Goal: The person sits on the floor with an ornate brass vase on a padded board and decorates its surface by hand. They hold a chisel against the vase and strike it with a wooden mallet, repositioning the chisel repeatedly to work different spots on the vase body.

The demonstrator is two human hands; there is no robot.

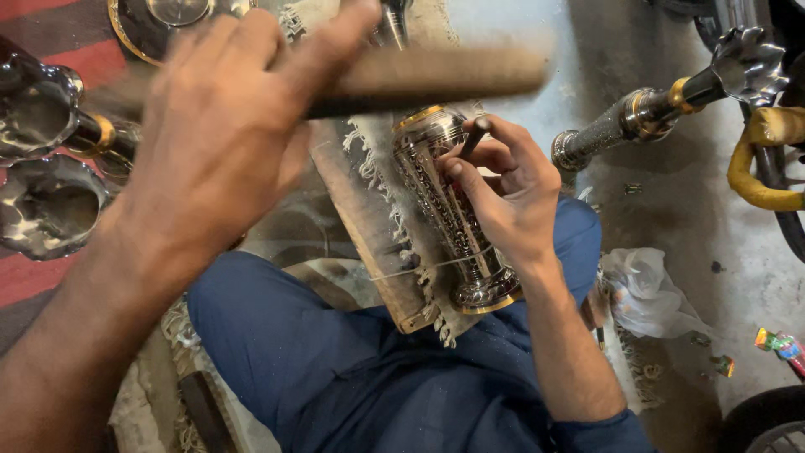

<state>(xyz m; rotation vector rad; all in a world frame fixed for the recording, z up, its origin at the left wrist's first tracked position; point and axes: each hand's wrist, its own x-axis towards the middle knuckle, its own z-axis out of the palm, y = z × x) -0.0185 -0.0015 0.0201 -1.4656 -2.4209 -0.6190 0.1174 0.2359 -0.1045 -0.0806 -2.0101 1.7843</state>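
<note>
A silver engraved metal vase (444, 210) with gold rims lies on its side on a wooden board (369, 243) draped with a fringed cloth, across my blue-trousered lap. My right hand (511, 197) rests on the vase and pinches a short dark punch (475, 134) against its upper part. My left hand (222, 126) is raised above, blurred, and grips a wooden stick or mallet (444, 75) that lies across the view over the vase's top end.
Shiny flower-shaped metal bowls (42, 168) lie on a red striped mat at left. A round plate (151, 33) sits at the top. A metal stem with a fluted cup (662, 109), a yellow-wrapped tube (755, 172), a white plastic bag (650, 289) and a coloured wrapper (780, 344) lie on the concrete floor at right.
</note>
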